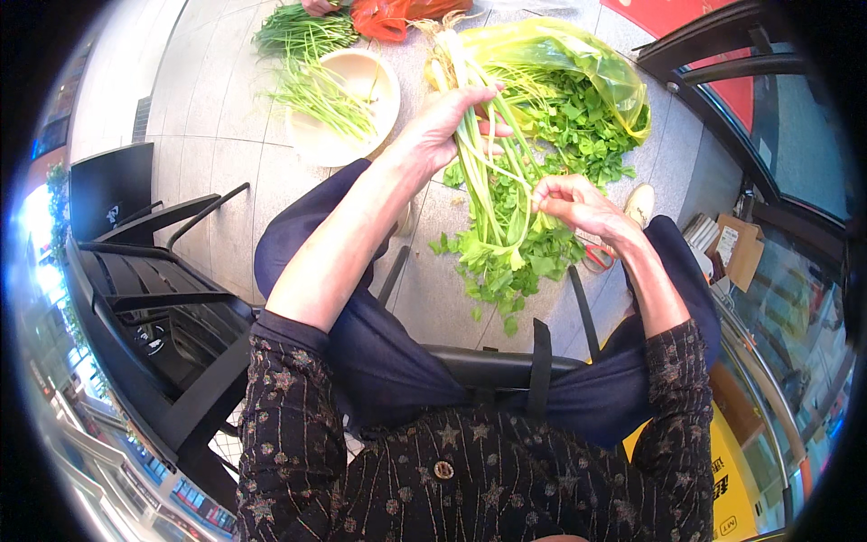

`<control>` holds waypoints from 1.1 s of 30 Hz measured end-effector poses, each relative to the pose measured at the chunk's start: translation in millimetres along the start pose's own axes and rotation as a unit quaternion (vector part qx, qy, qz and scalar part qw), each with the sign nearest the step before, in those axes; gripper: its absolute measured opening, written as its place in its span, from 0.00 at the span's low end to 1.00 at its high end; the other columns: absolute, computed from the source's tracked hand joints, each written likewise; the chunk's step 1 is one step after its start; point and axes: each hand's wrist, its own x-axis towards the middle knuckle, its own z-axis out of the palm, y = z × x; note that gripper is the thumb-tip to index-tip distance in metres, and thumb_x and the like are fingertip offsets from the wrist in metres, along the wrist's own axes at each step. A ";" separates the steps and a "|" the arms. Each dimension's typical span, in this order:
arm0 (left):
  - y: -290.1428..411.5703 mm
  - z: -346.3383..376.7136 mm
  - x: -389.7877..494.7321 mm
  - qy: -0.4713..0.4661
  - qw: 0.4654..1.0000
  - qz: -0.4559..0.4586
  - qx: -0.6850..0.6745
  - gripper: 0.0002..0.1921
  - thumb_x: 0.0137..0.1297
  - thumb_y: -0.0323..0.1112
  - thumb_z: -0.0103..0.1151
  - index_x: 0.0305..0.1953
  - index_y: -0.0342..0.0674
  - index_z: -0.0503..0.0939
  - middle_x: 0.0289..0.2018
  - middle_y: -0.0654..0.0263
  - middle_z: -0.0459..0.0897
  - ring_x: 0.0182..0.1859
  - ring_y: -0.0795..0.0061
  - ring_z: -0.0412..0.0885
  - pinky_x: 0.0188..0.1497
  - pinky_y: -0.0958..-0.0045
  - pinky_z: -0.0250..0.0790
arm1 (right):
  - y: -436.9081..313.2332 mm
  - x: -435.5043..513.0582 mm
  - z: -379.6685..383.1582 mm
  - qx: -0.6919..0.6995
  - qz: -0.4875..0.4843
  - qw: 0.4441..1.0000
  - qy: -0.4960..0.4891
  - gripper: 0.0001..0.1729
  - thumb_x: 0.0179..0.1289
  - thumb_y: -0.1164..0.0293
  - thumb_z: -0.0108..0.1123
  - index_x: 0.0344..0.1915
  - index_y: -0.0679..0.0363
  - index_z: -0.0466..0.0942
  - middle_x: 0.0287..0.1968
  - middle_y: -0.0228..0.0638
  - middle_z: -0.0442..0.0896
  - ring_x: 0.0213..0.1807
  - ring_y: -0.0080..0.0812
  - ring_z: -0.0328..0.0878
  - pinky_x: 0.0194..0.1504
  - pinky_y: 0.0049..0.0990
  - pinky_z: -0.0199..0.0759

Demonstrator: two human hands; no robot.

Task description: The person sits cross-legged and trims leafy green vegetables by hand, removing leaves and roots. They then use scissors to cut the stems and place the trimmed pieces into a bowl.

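My left hand [454, 125] grips a bunch of leafy celery [484, 183] near its rooted upper end; the leaves hang down towards me. Beside the bunch, at its right, my right hand [572, 203] pinches a thin stalk or leaf between thumb and fingers. More celery leaves [596, 129] lie on the floor, partly inside a yellow plastic bag [562, 44]. Green stalks [325, 98] rest in and over the rim of a cream basin [387, 91] to the left. Red-handled scissors [599, 259] lie beyond my right knee, partly hidden.
Dark green vegetables [308, 30] and a red plastic bag [383, 17] are at the top, where another person's hand [318, 7] shows. Black chairs [156, 271] stand at the left. A glass door [779, 122] and a cardboard box [738, 247] are at the right.
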 end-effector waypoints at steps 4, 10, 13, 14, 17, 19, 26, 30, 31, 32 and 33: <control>5.9 -9.9 -2.1 0.003 1.000 0.003 0.006 0.20 0.69 0.37 0.60 0.58 0.34 0.76 0.45 0.49 0.84 0.36 0.64 0.88 0.30 0.63 0.86 | 2.4 0.7 -7.0 0.014 -0.099 0.995 0.002 0.14 0.71 0.59 0.60 0.35 0.58 0.77 0.32 0.22 0.78 0.35 0.15 0.70 0.38 0.19 0.63; 12.9 -18.5 -4.9 -0.021 0.998 0.038 -0.048 0.16 0.68 0.33 0.62 0.51 0.29 0.76 0.46 0.48 0.83 0.48 0.52 0.87 0.30 0.68 0.88 | 1.7 -2.3 -10.7 0.047 -0.095 0.994 -0.006 0.13 0.71 0.61 0.60 0.42 0.60 0.77 0.33 0.20 0.75 0.33 0.12 0.67 0.34 0.16 0.60; 13.1 -14.3 -6.4 -0.024 0.998 0.045 -0.036 0.17 0.68 0.33 0.62 0.52 0.27 0.76 0.47 0.48 0.82 0.50 0.52 0.86 0.31 0.68 0.89 | 2.1 -2.8 -10.8 0.003 -0.059 0.998 0.001 0.10 0.70 0.65 0.58 0.43 0.60 0.77 0.31 0.18 0.73 0.30 0.12 0.64 0.32 0.17 0.57; 12.2 -12.0 -6.7 -0.031 0.998 0.049 -0.028 0.18 0.69 0.33 0.61 0.54 0.27 0.75 0.49 0.48 0.82 0.52 0.52 0.85 0.32 0.68 0.88 | 3.1 -1.4 -8.5 -0.004 -0.081 0.996 0.025 0.08 0.68 0.68 0.54 0.41 0.60 0.78 0.28 0.17 0.71 0.28 0.11 0.61 0.30 0.17 0.53; 8.6 -6.9 -6.3 -0.021 0.999 0.042 -0.019 0.19 0.69 0.33 0.61 0.56 0.27 0.73 0.50 0.47 0.81 0.52 0.52 0.85 0.33 0.69 0.88 | 6.6 1.6 -4.8 -0.023 -0.135 0.989 0.047 0.08 0.67 0.70 0.52 0.39 0.59 0.78 0.27 0.16 0.70 0.27 0.09 0.59 0.29 0.16 0.51; 9.0 -6.3 -4.3 -0.030 0.998 0.045 -0.027 0.20 0.69 0.32 0.60 0.57 0.27 0.73 0.51 0.46 0.81 0.53 0.52 0.85 0.33 0.69 0.88 | 9.2 1.0 -2.9 -0.034 -0.137 0.989 0.050 0.11 0.71 0.70 0.49 0.41 0.57 0.82 0.27 0.17 0.70 0.26 0.10 0.60 0.27 0.17 0.52; 5.6 -7.6 0.8 -0.019 0.999 0.040 -0.015 0.20 0.69 0.32 0.60 0.58 0.27 0.71 0.54 0.45 0.80 0.53 0.51 0.85 0.34 0.70 0.88 | 10.9 1.4 4.5 -0.038 -0.050 0.996 0.060 0.20 0.70 0.52 0.60 0.40 0.58 0.86 0.20 0.23 0.72 0.26 0.15 0.66 0.26 0.22 0.58; 0.0 -7.6 3.8 -0.012 0.999 0.045 -0.024 0.19 0.69 0.31 0.60 0.56 0.27 0.73 0.53 0.44 0.80 0.52 0.50 0.85 0.34 0.70 0.88 | 15.3 0.2 21.5 -0.084 -0.073 0.993 0.043 0.21 0.64 0.52 0.67 0.35 0.61 0.86 0.27 0.31 0.84 0.30 0.24 0.75 0.35 0.29 0.69; -0.9 -8.6 5.1 -0.004 0.999 0.044 -0.008 0.18 0.69 0.31 0.60 0.56 0.27 0.73 0.54 0.44 0.80 0.52 0.50 0.85 0.34 0.70 0.88 | 16.9 1.0 27.0 -0.085 -0.091 0.991 0.041 0.19 0.64 0.55 0.66 0.35 0.62 0.86 0.29 0.29 0.84 0.30 0.25 0.76 0.37 0.28 0.70; -0.5 -10.5 6.8 -0.001 0.999 0.048 -0.001 0.18 0.69 0.31 0.60 0.55 0.27 0.74 0.54 0.43 0.80 0.52 0.50 0.85 0.34 0.70 0.88 | 18.0 1.7 31.0 -0.048 -0.130 0.990 0.031 0.17 0.65 0.57 0.65 0.35 0.61 0.84 0.30 0.28 0.84 0.30 0.25 0.77 0.38 0.27 0.71; 0.6 -13.2 8.6 -0.008 0.998 0.056 -0.003 0.18 0.69 0.31 0.60 0.55 0.27 0.74 0.54 0.42 0.79 0.52 0.50 0.85 0.34 0.70 0.88 | 19.2 3.0 33.6 -0.028 -0.131 0.991 0.025 0.15 0.66 0.58 0.64 0.35 0.60 0.83 0.31 0.28 0.83 0.31 0.25 0.77 0.38 0.27 0.71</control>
